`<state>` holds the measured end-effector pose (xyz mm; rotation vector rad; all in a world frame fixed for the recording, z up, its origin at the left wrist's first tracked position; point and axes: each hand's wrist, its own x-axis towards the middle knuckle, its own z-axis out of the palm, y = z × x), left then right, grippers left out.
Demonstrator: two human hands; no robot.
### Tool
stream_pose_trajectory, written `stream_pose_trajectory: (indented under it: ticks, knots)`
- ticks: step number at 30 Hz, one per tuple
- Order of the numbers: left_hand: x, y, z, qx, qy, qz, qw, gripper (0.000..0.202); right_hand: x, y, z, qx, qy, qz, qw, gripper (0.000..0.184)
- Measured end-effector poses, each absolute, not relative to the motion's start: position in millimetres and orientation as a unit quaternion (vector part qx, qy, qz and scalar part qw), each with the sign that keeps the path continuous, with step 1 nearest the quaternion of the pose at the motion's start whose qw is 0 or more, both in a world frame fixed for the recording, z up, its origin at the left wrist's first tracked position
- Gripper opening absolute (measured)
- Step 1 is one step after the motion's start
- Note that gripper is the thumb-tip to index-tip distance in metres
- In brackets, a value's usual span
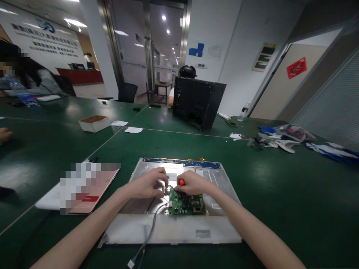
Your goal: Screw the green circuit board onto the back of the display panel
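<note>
Cardboard makes up the one open container in the head view, a shallow box (94, 123) well apart from the hands on the far left of the table; what lies inside it cannot be told.

Nearer, a silver metal panel (224, 183) lies flat before the person, with a green circuit board (186, 204) resting on its lower middle and a grey cable (148, 233) trailing off its near edge. Both forearms reach in from below. The right hand (195, 184) is closed in a fist around an orange-handled screwdriver (182, 182), held over the board's upper left corner. The left hand (148, 184) sits just beside it, fingers curled together with their tips at the same corner; whether they pinch anything cannot be told.

The table (280, 194) is dark green and glossy. A pink booklet (95, 185) lies left of the panel, and a black computer case (198, 101) stands beyond it before glass doors (151, 56).
</note>
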<state>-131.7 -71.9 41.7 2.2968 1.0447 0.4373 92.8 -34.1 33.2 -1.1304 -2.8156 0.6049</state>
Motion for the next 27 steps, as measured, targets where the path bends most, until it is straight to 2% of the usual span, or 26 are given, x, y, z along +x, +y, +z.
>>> stream_pose_trajectory:
  ticks: [7,12,18,22,27]
  knots:
    - [-131,-77,45,0.866,0.356,0.141,0.323,0.005,94,-25,33,-0.356,-0.905,0.233,0.017,0.027]
    - [-128,-78,35,0.881,0.328,0.120,0.320,0.014,94,-24,33,-0.347,-0.905,0.245,0.014,0.027]
    - [-123,-77,29,0.877,0.328,0.130,0.326,0.010,93,-25,32,-0.346,-0.907,0.242,0.010,0.028]
    - [-128,-75,34,0.860,0.329,0.134,0.367,0.006,93,-26,31,-0.349,-0.908,0.233,0.003,0.029]
    - [-133,-65,33,0.830,0.379,0.224,0.343,0.009,89,-33,27,-0.362,-0.909,0.205,0.006,0.026]
